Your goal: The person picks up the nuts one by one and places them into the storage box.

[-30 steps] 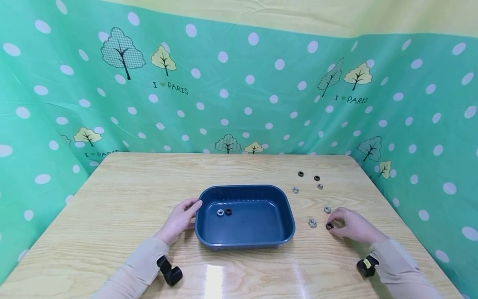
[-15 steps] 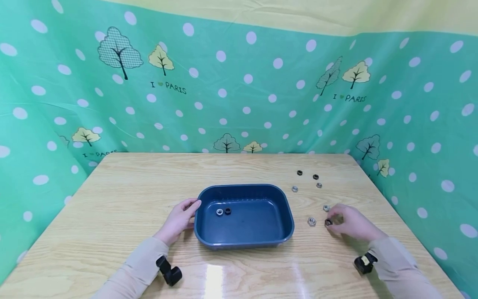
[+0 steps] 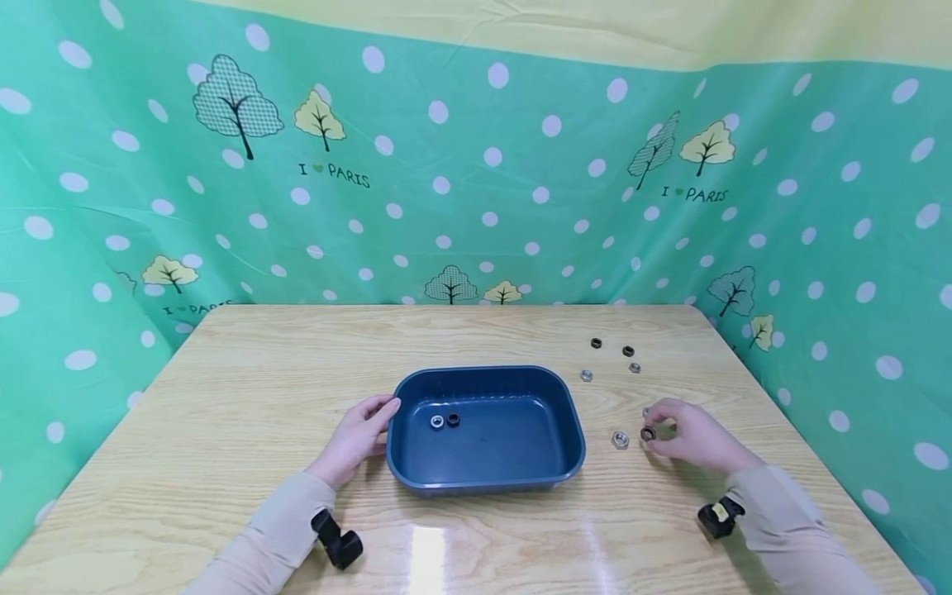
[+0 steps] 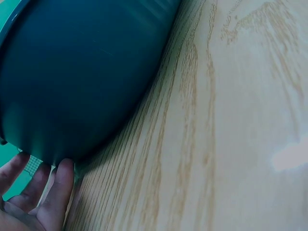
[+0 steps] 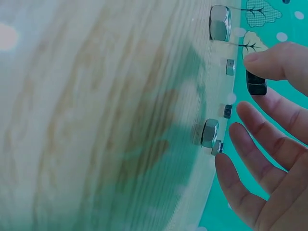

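Observation:
My left hand (image 3: 359,440) holds the left end of a dark blue plastic tub (image 3: 487,489), thumb on the rim and fingers along the outer wall. A silver nut (image 3: 437,422) and a black nut (image 3: 454,420) lie inside the tub, side by side. To its right, my right hand (image 3: 692,436) pinches another black nut (image 5: 256,83) between thumb and index finger, clear of the table in the right wrist view. The other fingers are spread. A silver nut (image 3: 645,411) behind the fingertips is partly hidden, and a larger silver nut (image 3: 621,440) lies just left of them.
Farther back on the wooden table (image 3: 283,355) lie two black nuts (image 3: 597,343) and two small silver nuts (image 3: 587,375). A green dotted curtain (image 3: 476,165) hangs behind the table and along its sides.
The right hand has raised the black nut and shifted a little left and away from me, covering more of the silver nut behind it. The left hand and the tub stay in place.

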Available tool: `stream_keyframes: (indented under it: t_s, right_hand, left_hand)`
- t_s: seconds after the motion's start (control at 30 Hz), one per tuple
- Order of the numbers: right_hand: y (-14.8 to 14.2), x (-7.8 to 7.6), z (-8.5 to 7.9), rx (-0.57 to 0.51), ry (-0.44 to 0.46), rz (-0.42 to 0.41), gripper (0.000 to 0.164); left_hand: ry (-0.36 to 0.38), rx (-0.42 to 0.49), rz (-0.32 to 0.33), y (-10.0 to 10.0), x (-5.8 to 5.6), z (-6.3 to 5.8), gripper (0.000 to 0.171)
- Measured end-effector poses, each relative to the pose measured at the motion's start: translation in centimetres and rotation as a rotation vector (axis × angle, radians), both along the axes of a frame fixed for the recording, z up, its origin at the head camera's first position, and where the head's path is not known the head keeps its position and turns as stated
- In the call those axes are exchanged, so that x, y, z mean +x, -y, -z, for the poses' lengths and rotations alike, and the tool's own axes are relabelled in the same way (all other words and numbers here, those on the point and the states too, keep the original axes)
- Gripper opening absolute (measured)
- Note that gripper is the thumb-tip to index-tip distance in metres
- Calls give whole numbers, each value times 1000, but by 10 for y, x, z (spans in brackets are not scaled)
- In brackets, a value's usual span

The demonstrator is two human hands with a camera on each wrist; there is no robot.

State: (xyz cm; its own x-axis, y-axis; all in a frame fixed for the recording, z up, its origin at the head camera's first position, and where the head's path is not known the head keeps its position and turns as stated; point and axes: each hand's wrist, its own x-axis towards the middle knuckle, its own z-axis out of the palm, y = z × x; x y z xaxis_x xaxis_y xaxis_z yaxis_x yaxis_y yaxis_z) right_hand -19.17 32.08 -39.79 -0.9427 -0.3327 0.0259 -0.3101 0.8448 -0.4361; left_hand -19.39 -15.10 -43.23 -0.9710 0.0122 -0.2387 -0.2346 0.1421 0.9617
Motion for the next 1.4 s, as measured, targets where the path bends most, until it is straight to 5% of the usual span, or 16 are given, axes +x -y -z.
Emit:
stream_keyframes:
  t_s: [0.57, 1.4]
  right_hand:
    - [13, -7, -17, -7, -47, -67, 19]
    - [38, -18, -45, 26, -108, -153, 20]
  left_hand:
    - [-20, -25, 33, 0, 4, -5, 66]
    - [9, -24, 5, -1, 6, -5, 52]
